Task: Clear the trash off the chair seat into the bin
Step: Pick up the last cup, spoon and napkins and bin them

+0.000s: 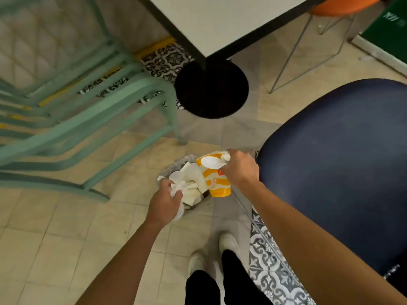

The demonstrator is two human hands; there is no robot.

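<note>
Two hands are in view, both curled tight round trash, just above the bin [176, 161]. The left hand [164, 202] grips one crumpled white wad [177, 187]; whether it is plastic or paper I cannot tell. The right hand [241, 169] holds three things at once: one orange-and-white striped paper cup [217, 183] tipped on its side, one white plastic spoon [210, 162] lying across the cup's mouth, and one small tissue wad [226, 156] pinched at the fingertips.

Writing: the cup has a small red mark and a boxed label, too blurred to read. White characters on the green board [389, 25] at 1 o'clock are also unreadable.

One bin with a clear liner stands on the floor just below frame centre, at 9 o'clock of the navy chair seat [334, 168], and holds white trash. One white table [220, 20] with a black edge sits at 12 o'clock on one round black base [211, 89]. Green metal chairs [77, 106] are at 10 o'clock and one orange seat [343, 5] at 1 o'clock. Two white shoes [228, 242] are at 6 o'clock.
</note>
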